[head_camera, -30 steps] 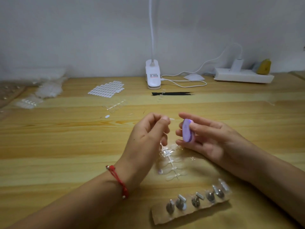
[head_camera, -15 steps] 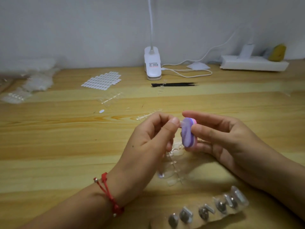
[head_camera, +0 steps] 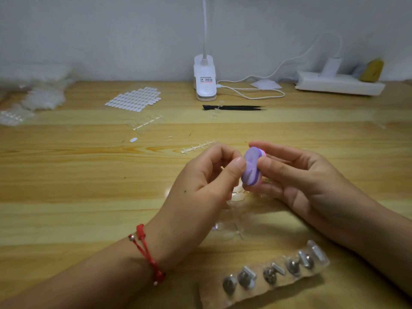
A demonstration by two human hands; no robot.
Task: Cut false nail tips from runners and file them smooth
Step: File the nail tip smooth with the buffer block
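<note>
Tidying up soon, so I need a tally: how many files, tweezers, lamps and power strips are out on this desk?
file: 1
tweezers: 1
lamp: 1
power strip: 1
Total: 4

Clip lamp, pwr strip, wood desk.

Dim, soft focus, wide-angle edge warp

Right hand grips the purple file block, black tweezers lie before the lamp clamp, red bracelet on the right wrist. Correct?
No: the head view shows the red bracelet on the left wrist. The right hand does grip the purple file block, and the black tweezers lie before the lamp clamp.
</note>
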